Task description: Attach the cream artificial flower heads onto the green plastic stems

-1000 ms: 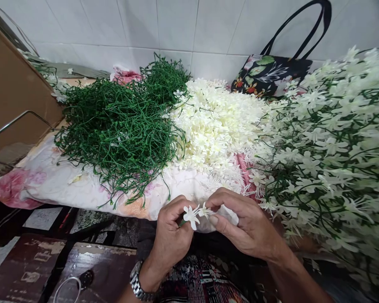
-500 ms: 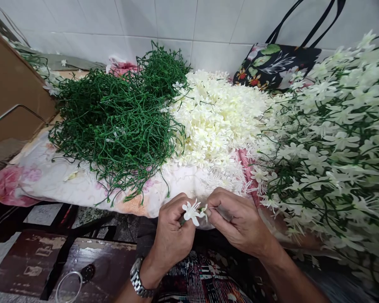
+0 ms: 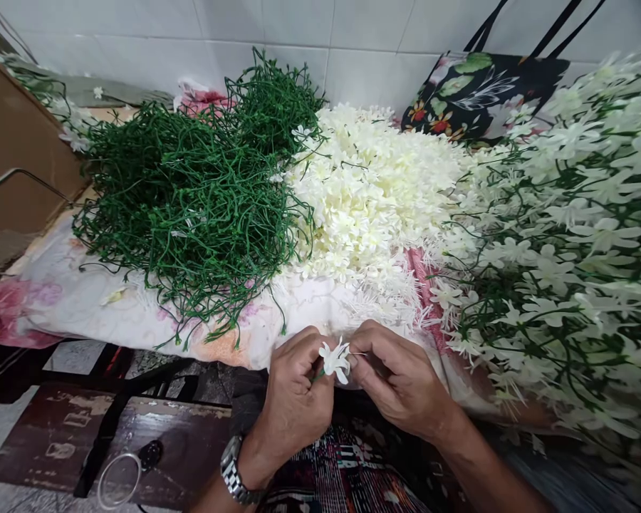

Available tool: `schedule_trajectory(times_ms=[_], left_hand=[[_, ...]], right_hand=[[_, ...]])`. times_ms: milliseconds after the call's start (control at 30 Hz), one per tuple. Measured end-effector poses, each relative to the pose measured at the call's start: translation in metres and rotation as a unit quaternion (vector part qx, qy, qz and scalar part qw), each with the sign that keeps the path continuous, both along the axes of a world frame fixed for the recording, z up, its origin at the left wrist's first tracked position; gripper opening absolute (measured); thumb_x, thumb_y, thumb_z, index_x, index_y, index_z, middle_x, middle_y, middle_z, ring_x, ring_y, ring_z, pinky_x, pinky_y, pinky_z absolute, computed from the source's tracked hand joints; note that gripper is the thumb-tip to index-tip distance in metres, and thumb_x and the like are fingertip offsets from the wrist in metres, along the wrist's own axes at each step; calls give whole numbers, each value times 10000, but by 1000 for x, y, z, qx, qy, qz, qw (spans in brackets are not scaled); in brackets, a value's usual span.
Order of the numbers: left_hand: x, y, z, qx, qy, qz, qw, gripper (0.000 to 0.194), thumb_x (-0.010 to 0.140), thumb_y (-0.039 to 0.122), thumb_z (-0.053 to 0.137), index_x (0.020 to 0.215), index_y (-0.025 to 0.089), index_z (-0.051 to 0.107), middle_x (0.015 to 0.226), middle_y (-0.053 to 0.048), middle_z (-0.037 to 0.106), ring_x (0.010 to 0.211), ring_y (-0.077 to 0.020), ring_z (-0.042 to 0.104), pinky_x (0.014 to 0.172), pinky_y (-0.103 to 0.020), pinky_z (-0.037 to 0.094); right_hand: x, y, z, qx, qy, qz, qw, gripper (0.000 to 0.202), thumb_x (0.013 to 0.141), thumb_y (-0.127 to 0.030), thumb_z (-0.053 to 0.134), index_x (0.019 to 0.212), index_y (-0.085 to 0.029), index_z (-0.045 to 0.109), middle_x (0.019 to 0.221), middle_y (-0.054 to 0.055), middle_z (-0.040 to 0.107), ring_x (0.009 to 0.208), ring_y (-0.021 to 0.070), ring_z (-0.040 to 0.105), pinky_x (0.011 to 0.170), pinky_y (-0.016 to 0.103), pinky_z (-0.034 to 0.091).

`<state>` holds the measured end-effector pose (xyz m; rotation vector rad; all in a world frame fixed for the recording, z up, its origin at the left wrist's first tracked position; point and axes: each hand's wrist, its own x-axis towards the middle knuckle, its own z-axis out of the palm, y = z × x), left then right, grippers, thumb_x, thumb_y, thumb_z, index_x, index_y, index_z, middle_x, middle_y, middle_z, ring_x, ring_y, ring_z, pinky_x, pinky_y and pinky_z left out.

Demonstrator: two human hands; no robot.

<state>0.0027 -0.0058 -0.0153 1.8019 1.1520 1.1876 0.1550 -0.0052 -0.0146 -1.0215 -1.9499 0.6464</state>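
Observation:
Between my two hands is a white artificial flower (image 3: 335, 358) with narrow petals. My left hand (image 3: 298, 392) is closed, its thumb and forefinger pinching the flower by a green stem that is mostly hidden. Close on the other side, my right hand (image 3: 403, 377) is closed in a pinch at the flower's edge. A thin white strand (image 3: 359, 353) sticks out at its fingertips. Beyond the hands lie a tangled pile of green plastic stems (image 3: 192, 192) and a heap of loose cream-white blossoms (image 3: 374, 185).
At the right rises a large mass of assembled white flowers on green stems (image 3: 582, 263). A floral cloth (image 3: 139, 320) covers the work surface. A black floral bag (image 3: 481, 92) leans on the tiled wall. At the left stands a cardboard box (image 3: 26, 149); a clear round rim (image 3: 118, 481) shows lower down.
The flower in my left hand has shifted right, against the right fingertips, hiding the small blossom piece there. Both hands stay nearly in place. The view has tilted slightly.

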Motion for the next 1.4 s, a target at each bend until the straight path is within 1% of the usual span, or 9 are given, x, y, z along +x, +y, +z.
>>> schedule_trajectory(times_ms=[233,400,533,700,833,900,1033,1267,1400], left_hand=[[1,-1,-3,-3,21,5,1000,208,647,-9,408,607,192,373,564,51,356,533,-96,363,503,-205,274],[1,-2,-5,-17,33,13,999,212,648,-1,411,593,193,345,560,50,361,535,-96,359,506,-209,269],[3,0,-2,-26,13,21,999,199,672,29,430,574,188,361,551,53,360,529,-92,358,506,-202,281],[1,2,8,-130,-79,11,988,162,738,136,469,580,174,459,560,43,413,529,-93,387,494,-194,328],[-2,0,13,-177,-131,31,975,170,714,198,518,550,166,488,544,36,428,528,-103,406,500,-208,360],[-2,-2,13,-171,-137,36,975,150,703,195,525,557,159,516,540,34,445,524,-103,411,494,-208,359],[-1,-3,12,-132,-119,37,983,137,724,170,517,594,153,556,548,41,455,506,-92,410,472,-195,343],[2,-4,9,-44,-55,43,997,180,716,92,450,562,170,503,532,47,428,497,-87,411,475,-187,328],[4,-3,7,-35,-21,54,998,191,715,91,446,546,179,465,522,49,399,499,-94,402,477,-196,318]], right_hand=[[0,2,1,-4,-12,3,1000,118,856,-77,447,816,-161,519,665,12,526,607,112,488,543,222,418],[-1,1,-1,14,-14,-5,1000,134,853,-67,445,784,-172,492,654,-1,494,591,104,464,522,212,402],[-2,0,-3,30,-19,-12,999,145,850,-60,442,779,-176,492,656,1,500,597,109,478,530,219,416],[-3,-2,2,65,-10,-42,997,93,847,-76,496,866,-162,528,714,25,556,651,118,544,579,226,471],[-2,-6,10,142,-30,-87,986,185,808,-63,551,977,-137,538,825,74,584,779,152,565,678,261,506],[-1,-7,13,165,-40,-81,982,194,796,-43,553,963,-143,542,813,71,577,772,154,557,663,265,508],[-3,-7,14,165,-49,-49,984,159,798,-18,530,876,-155,552,738,53,570,711,150,549,612,267,502],[-5,-6,9,131,-45,-40,990,143,834,-36,482,816,-160,550,685,35,569,645,134,558,571,247,487],[-6,-4,3,107,-32,-42,993,153,834,-38,460,832,-174,532,684,26,562,630,129,556,562,237,488]])
